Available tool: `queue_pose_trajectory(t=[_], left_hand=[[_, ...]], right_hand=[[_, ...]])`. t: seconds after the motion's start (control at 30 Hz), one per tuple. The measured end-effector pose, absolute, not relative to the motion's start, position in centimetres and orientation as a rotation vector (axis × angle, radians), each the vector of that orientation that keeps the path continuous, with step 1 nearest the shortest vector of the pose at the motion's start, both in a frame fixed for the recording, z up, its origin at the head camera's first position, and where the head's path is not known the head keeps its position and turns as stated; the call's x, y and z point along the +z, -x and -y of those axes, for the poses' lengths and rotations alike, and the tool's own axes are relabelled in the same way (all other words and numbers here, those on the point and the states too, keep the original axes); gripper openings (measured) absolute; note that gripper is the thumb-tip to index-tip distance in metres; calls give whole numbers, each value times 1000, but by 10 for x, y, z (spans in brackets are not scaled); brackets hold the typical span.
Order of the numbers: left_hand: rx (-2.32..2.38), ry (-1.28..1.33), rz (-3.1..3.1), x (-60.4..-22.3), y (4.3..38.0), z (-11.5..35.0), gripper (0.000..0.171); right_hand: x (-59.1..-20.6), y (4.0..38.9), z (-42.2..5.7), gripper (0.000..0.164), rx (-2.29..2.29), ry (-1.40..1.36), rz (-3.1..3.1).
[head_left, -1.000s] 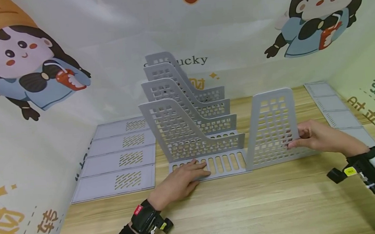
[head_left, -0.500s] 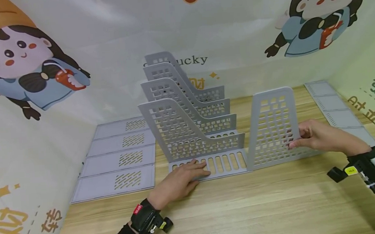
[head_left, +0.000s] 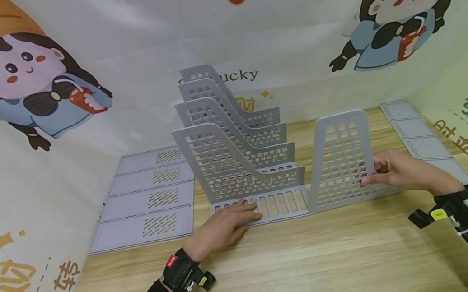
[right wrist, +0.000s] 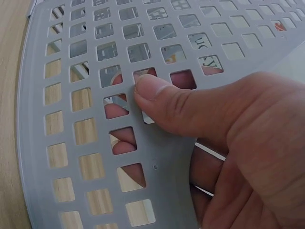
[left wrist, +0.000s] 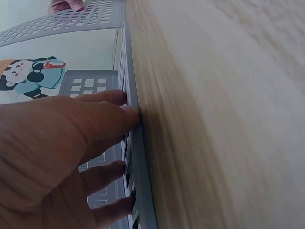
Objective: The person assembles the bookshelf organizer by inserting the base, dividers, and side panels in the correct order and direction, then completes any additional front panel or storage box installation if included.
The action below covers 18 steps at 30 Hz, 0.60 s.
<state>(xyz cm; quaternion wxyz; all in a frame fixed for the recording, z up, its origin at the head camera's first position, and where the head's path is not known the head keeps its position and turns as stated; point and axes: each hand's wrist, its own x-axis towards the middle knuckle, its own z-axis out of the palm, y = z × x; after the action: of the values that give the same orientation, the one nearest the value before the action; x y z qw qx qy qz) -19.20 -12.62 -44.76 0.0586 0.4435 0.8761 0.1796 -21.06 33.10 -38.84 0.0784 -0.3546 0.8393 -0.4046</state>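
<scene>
In the head view a grey file rack [head_left: 235,159] has several perforated upright dividers on a flat slotted base [head_left: 282,204]. My left hand [head_left: 223,226] rests on the front strip of that base with fingers extended. The left wrist view shows the fingertips of this hand [left wrist: 90,143] on the base beside its front edge. My right hand [head_left: 401,173] pinches a separate perforated side panel [head_left: 338,157], thumb on the near face and fingers behind. This panel stands upright, its lower left corner right at the base's front right corner. In the right wrist view the thumb overlaps the panel's holes [right wrist: 90,124].
Flat grey panels with slanted slots [head_left: 148,195] lie on the wooden table [head_left: 291,264] at left. A further row of flat panels [head_left: 416,135] lies at the right rear. A printed backdrop [head_left: 150,57] stands behind and at both sides.
</scene>
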Motion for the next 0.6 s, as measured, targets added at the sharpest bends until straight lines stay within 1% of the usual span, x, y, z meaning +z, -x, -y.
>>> queue_pose_trajectory(t=[0.23,0.37,0.5,0.6], left_hand=[[547,-1343,-2647,-446,192,125,40],[528,-1341,-2655,-446,192,124,40],[508,-1336,-2659,-445,192,124,41],[506,-1321,-2649,-444,191,125,41]], right_hand=[[-387,206,-328,19,-1134,1074,-2591],[-392,205,-324,16,-1105,1114,-2656],[-395,204,-309,17,-1093,1099,-2694],[-393,202,-290,13,-1100,1087,-2669]])
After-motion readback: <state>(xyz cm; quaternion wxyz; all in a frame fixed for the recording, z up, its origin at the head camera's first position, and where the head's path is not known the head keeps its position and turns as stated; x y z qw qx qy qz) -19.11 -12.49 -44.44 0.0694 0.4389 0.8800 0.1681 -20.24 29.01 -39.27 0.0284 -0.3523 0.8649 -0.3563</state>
